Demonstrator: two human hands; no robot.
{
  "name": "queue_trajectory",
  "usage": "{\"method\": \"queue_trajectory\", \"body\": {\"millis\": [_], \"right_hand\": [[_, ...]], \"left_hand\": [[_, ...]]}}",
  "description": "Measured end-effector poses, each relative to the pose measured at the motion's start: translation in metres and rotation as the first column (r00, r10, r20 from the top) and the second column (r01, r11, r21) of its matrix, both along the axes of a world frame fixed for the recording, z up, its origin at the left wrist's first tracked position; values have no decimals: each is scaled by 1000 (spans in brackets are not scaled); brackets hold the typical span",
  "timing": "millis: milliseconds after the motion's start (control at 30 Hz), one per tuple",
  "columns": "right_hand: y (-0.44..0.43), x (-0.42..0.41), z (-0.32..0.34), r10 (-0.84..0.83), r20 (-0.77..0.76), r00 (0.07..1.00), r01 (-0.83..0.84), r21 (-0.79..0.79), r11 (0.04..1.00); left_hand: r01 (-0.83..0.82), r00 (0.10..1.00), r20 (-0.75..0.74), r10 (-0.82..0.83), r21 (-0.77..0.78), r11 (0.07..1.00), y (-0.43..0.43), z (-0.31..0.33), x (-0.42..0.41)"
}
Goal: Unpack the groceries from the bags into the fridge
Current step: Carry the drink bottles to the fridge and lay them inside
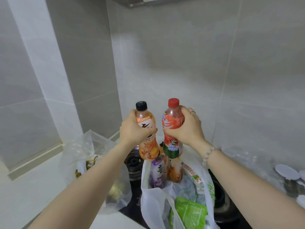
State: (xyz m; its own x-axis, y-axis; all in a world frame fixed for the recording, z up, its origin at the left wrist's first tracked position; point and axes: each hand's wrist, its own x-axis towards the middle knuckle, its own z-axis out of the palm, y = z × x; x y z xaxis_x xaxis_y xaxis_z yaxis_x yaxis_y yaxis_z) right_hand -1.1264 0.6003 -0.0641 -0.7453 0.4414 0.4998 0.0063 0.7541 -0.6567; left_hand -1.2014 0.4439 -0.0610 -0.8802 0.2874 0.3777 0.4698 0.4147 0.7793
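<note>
From the head camera, both arms reach forward over a white plastic bag point(153, 200) that sits on a dark stove top, in a corner of grey-tiled wall point(181, 55).

The left hand point(133, 128) is wrapped round the upper half of an orange-labelled bottle point(148, 151) with a black cap, fingers curled across the label and thumb closed at the front. The right hand point(184, 128) grips a red-labelled bottle point(171, 123) with a red cap in the same way, round its shoulder (a ring point(192, 111) shows on one finger, and a bead bracelet point(208, 152) on the wrist). Both bottles are upright, side by side and close together, held above the mouth of the bag with their bases clear of what lies in it.

In the bag stand a purple-labelled bottle point(158, 174) and, just beside it, another orange-toned bottle point(175, 172). A long carton point(194, 175) leans at the right, and a green packet point(189, 212) lies nearer the camera.

To the left, on the pale counter point(33, 187), a clear plastic bag point(82, 154) holds some packets, too blurred to name. A stove burner point(133, 162) shows between the two bags. At the far right are white round things point(286, 172), perhaps lids.
</note>
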Motion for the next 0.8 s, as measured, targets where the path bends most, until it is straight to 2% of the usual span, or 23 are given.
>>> {"method": "queue_trajectory", "body": {"millis": [200,467,633,800], "right_hand": [[-31,-24,21,82,-22,996,-81,41,996],[-99,-58,39,277,-69,959,-271,75,960],[-134,-71,37,450,-25,893,-445,113,888],[-184,-72,36,598,-44,800,-592,103,799]], "left_hand": [[-66,992,-110,58,-68,996,-45,25,-16],[-258,947,-206,248,-26,966,-106,33,-26],[-397,904,-192,382,-48,916,-139,20,-2],[-573,809,-206,551,-65,817,-183,16,39]]}}
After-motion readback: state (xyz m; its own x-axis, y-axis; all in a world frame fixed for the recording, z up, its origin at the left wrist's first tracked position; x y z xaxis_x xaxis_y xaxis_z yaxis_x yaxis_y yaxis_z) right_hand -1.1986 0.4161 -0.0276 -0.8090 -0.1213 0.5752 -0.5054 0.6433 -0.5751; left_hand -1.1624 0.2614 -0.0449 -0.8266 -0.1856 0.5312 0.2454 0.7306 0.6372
